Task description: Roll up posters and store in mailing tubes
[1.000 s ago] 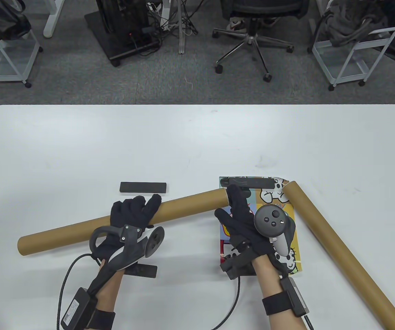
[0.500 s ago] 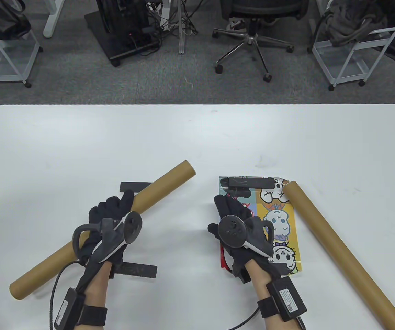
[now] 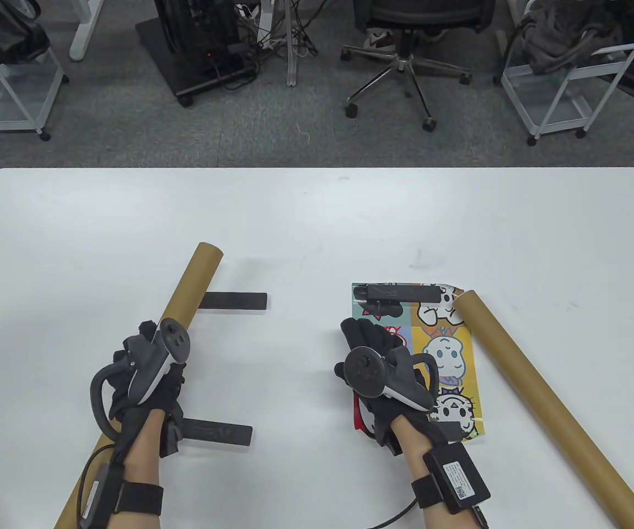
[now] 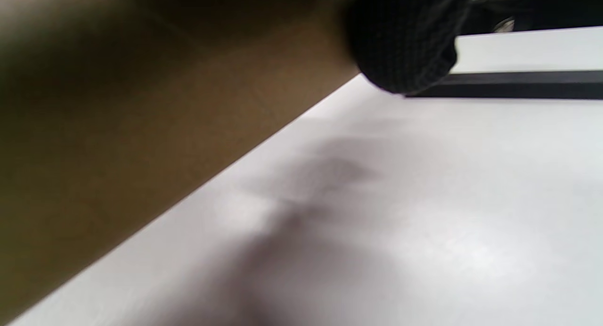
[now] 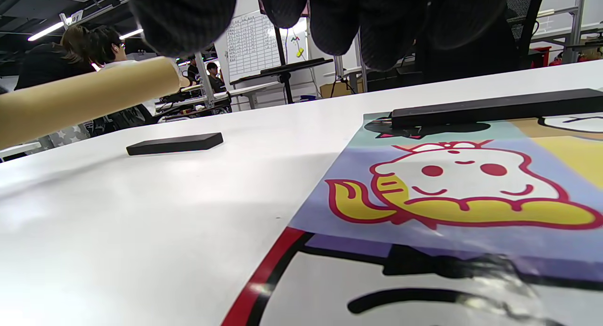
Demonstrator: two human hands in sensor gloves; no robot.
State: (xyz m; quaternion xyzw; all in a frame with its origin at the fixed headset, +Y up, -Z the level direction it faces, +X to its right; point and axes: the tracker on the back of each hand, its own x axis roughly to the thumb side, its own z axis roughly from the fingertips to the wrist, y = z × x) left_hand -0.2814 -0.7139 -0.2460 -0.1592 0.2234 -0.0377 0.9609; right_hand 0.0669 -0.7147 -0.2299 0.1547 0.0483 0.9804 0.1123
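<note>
Two tubes | left hand [image 3: 149, 366] fingers wrap tube [image 3: 195, 281] | right hand [image 3: 386, 366] fingers curled over poster [image 3: 449, 352] edge

This is an office or lab workspace. A swivel chair [image 3: 399, 55], wire carts [image 3: 565, 71] and cabled equipment [image 3: 207, 49] stand on grey carpet [image 3: 295, 132]. A whiteboard [image 5: 252, 43] hangs behind seated people [image 5: 94, 48].

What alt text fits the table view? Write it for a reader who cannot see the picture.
On a white table, the gloved left hand grips a long cardboard tube, while the right hand rests on a flat cartoon poster. A second tube lies diagonally right.
</note>
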